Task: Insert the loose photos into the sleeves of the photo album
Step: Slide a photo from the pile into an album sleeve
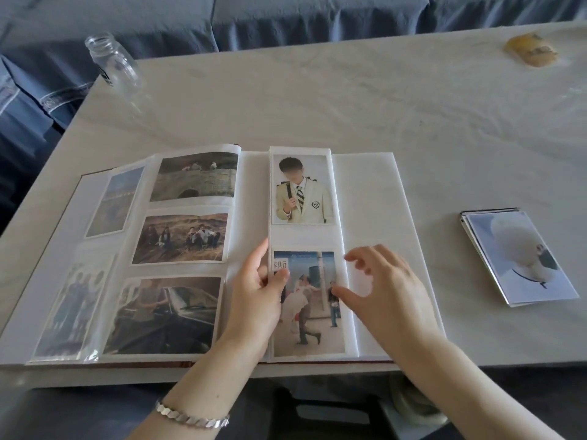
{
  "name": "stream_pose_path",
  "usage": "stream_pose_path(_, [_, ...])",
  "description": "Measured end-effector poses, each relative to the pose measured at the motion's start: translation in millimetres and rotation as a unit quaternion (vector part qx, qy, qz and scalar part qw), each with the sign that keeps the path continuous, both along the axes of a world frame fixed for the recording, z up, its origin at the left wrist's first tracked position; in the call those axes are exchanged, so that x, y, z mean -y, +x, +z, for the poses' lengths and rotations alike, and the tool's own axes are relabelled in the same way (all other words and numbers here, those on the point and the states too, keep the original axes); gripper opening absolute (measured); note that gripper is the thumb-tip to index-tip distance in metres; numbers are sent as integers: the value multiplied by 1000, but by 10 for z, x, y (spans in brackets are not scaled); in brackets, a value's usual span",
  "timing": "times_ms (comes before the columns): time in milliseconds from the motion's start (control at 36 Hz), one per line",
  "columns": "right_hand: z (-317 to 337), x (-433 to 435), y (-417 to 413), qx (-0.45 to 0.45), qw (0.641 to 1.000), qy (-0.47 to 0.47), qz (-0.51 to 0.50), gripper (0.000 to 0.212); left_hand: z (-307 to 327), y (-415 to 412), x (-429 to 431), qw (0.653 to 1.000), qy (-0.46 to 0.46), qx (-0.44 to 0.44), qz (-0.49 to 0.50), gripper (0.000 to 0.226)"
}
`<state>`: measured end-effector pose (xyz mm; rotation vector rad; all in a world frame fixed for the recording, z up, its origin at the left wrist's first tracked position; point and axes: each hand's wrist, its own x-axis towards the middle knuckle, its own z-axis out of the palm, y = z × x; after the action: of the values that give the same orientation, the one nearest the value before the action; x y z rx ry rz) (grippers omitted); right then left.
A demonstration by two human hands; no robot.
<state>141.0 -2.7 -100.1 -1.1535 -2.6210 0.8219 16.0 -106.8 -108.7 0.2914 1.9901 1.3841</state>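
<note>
between the left hand [257,290], pinching the sleeve [348,325] edge, and the right hand [387,287] with fingers [359,257] loosely spread, the photo [313,312] looks thin, bendy, slick: nudge its edges.

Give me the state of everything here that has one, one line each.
photo album, open, lying flat
left page, sleeves filled
right page, inner column holds two photos, outer part empty
lower photo, inside its sleeve
loose photos, stacked face up, right of the album
glass jar, upright, lid off
left hand, pinches the right page's inner edge
right hand, fingers loosely curled, holds nothing, hovers over the right page
</note>
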Motion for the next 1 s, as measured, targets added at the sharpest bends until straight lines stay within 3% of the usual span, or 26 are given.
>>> stream_pose_path(56, [-76,19,-1,-42,994,53,82,36,-18,-4,-5,1000,-4,-3,3,56])
stream_pose_path(111, [-181,42,17,-20,983,107,149,41,-34,-10,-5,1000,-11,-11,0,56])
stream_pose_path(194, [-283,-11,81,-9,981,118,153,43,-36,-15,-3,999,-26,-39,-14,55])
stream_pose_path(250, [-323,-114,162,-18,987,107,120,36,-13,-8,-5,992,-60,-105,-35,56])
stream_pose_path(361, [-330,-399,316,-43,995,84,15,32,58,16,-44,937,-99,-319,-102,63])
stream_pose_path(472, [-253,-698,549,-17,993,90,-77,39,81,-16,-187,855,-108,-437,-256,56])
stream_pose_path(583, [-103,-938,777,132,973,20,-188,57,80,-40,-361,818,-125,-438,-351,49])
stream_pose_path(722, [-155,-1124,962,216,954,50,-201,59,53,34,-547,803,-145,-446,-367,46])
stream_pose_path(889, [-195,-1099,1024,250,948,142,-137,38,96,125,-654,810,-163,-432,-362,44])
stream_pose_path(1000, [-174,-1058,1001,255,948,153,-115,40,103,146,-704,814,-161,-422,-365,43])
